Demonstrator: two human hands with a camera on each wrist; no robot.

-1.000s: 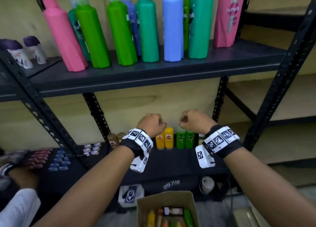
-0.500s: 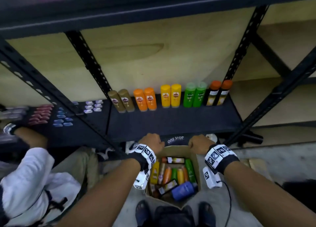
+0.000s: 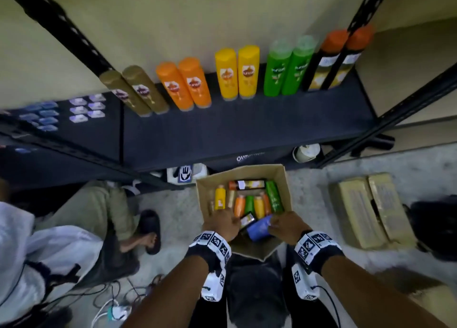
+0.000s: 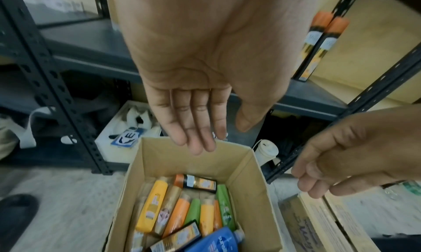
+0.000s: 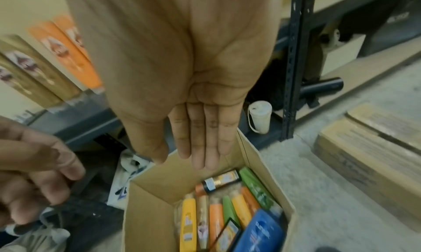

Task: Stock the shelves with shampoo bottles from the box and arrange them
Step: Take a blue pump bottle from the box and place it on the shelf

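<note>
Both hands spread, holding nothing: left hand [image 3: 220, 221] and right hand [image 3: 286, 225] above the box [image 3: 284, 179] on the floor. I'd take the blue bottle [image 3: 258, 228] at the near edge, it lies on top.

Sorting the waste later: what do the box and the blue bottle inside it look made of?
The box: plain brown cardboard, matte, with thin folded walls. The blue bottle: probably plastic, smooth and slightly glossy, with printed white lettering.
</note>
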